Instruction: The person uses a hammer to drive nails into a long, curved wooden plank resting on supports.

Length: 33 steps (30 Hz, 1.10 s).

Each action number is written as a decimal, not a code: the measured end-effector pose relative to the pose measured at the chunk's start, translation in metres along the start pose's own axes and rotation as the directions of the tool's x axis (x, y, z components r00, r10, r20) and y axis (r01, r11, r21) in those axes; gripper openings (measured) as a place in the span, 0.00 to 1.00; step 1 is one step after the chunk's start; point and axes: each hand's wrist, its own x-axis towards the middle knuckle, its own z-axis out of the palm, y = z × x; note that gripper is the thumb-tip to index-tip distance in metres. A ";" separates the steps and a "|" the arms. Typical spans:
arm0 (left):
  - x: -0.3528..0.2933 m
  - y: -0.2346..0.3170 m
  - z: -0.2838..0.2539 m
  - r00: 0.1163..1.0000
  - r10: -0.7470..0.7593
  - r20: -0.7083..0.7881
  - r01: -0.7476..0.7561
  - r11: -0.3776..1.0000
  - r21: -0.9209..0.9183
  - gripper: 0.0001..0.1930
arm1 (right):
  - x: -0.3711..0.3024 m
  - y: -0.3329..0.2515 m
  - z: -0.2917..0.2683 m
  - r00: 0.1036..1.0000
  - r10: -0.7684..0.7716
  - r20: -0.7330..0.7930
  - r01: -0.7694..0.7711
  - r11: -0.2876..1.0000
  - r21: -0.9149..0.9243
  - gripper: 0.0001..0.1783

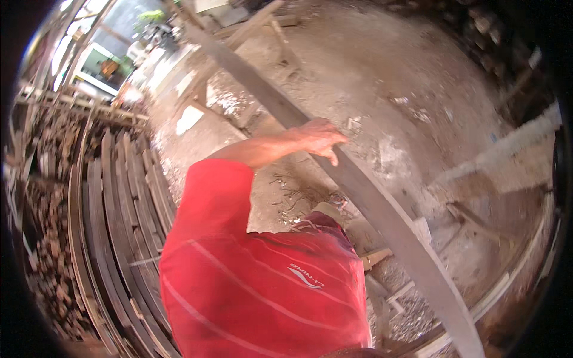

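Offcuts of short, blocky brown wood (51, 250) lie heaped at far left, packed closely together. Just beside them, long, weathered grey-brown wooden boards (122, 221) lie stacked lengthwise, their edges bent by the wide lens. Above the stack, a bright, pale-framed rectangular opening (101, 70) stands in the background, with a leafy green plant (150, 18) a little to its right.

At centre, a worker in a short-sleeved red shirt with thin pale stripes (256, 286) extends a bare forearm rightward. The left hand (319, 138) is clamped on a long, flat grey-brown wooden plank (401, 238), its fingers bent over the far edge. The plank runs diagonally from the upper left, passes under the hand and continues down to the lower edge at right. The right hand is out of view, and its state cannot be told.

Beyond the plank spreads a dusty brown earthen floor (406, 65), flecked with pale scraps. At far right, a thick, pale, rough-faced beam (507, 164) slants upward, below a dark, blurred pile (495, 36) whose contents cannot be made out.
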 end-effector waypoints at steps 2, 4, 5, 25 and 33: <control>-0.002 0.002 -0.002 0.999 0.000 -0.036 0.000 1.000 0.007 0.34 | 0.000 -0.005 0.008 1.000 -0.015 0.015 0.015 1.000 0.003 0.13; -0.005 0.007 0.005 1.000 -0.023 -0.020 0.023 1.000 -0.008 0.32 | 0.002 -0.009 0.011 0.998 -0.042 0.040 0.042 0.999 -0.010 0.13; -0.007 0.007 0.006 0.999 -0.038 -0.012 0.037 0.999 -0.014 0.32 | 0.004 -0.011 0.014 0.997 -0.051 0.052 0.051 0.999 -0.010 0.13; -0.019 -0.002 0.033 0.961 0.061 -0.270 -0.052 0.998 0.040 0.31 | 0.000 -0.028 0.038 0.973 -0.158 0.169 0.158 0.987 0.014 0.12; -0.040 0.012 0.032 0.980 0.017 -0.197 -0.011 0.999 0.032 0.29 | -0.007 -0.025 0.043 0.963 -0.187 0.196 0.186 0.982 0.021 0.12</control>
